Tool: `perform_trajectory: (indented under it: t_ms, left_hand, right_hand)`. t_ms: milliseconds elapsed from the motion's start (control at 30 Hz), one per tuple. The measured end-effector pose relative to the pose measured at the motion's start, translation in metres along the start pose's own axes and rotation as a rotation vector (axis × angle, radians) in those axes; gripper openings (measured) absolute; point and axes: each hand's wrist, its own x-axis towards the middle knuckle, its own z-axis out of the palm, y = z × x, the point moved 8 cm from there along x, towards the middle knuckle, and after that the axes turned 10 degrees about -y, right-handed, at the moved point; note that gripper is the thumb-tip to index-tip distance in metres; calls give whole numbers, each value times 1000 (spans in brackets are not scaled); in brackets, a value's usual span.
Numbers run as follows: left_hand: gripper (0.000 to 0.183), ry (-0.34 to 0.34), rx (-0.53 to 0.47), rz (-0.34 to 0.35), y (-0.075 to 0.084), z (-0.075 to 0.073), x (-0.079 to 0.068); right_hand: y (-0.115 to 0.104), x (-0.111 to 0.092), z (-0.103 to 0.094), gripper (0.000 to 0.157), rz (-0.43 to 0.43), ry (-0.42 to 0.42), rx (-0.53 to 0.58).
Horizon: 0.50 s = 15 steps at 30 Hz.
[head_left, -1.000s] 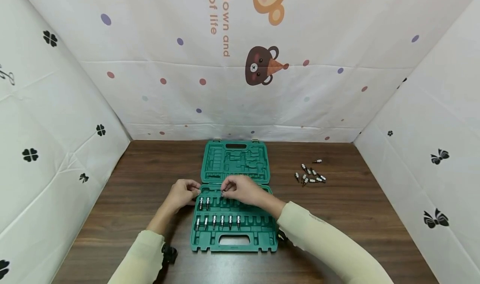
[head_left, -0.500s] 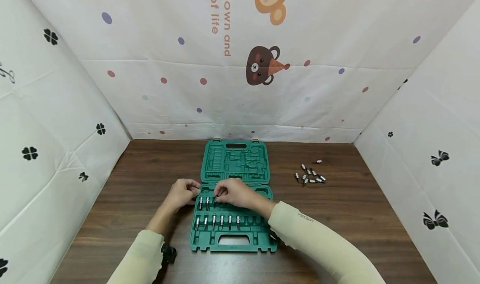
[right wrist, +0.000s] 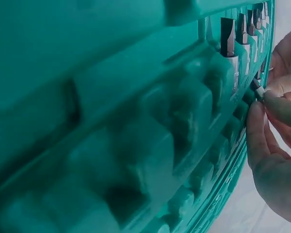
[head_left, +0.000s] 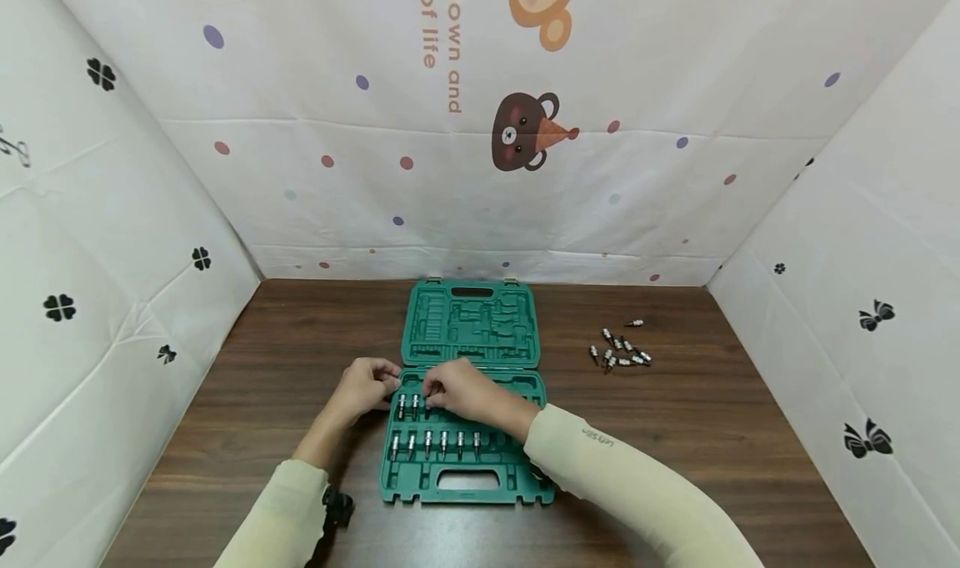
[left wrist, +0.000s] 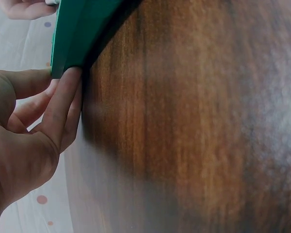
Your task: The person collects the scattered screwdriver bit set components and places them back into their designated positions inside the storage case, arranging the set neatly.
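Right hand [head_left: 459, 389] pinches a metal bit [head_left: 428, 413] at the upper row of a green case [head_left: 420, 472]

The metal bit is in the right hand's fingertips, at the 3rd place from the left in the case's upper row. Its dark end shows below the fingers in the head view; whether it is fully seated, I cannot tell. Just left of it, 2 seated bits [head_left: 416, 406] stand side by side in the same row. Nearer the person, a lower row of 6 bits [head_left: 444, 444] fills the left part of the case, with vacant slots to its right.

The left hand [head_left: 363, 391] grips the case's left edge near the hinge. In the left wrist view, its thumb lies at the top edge and its fingers touch the outer side.

The lid [head_left: 471, 309] lies open on the far side, its inside moulded with recesses. To the right, well apart from the case, a scatter of loose bits [head_left: 624, 362] lies on the dark wooden table [head_left: 300, 326], 1 of them a little beyond the cluster.

Pale yellow sleeves [head_left: 615, 485] cover both forearms, and a dark device [head_left: 342, 510] sits at the left wrist. Behind the table hangs a white cloth [head_left: 300, 218] with coloured dots and 2 cartoon bears.
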Motion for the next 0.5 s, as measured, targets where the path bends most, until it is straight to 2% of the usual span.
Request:
perform_trajectory:
  t_ms: [267, 500]
  left_hand:
    - [17, 8, 13, 8, -1, 0, 2]
    - [17, 5, 11, -2, -2, -1, 2]
  right_hand:
    - [-6, 2, 2, 10, 30, 15, -108]
    - [-5, 1, 0, 11, 70, 42, -92]
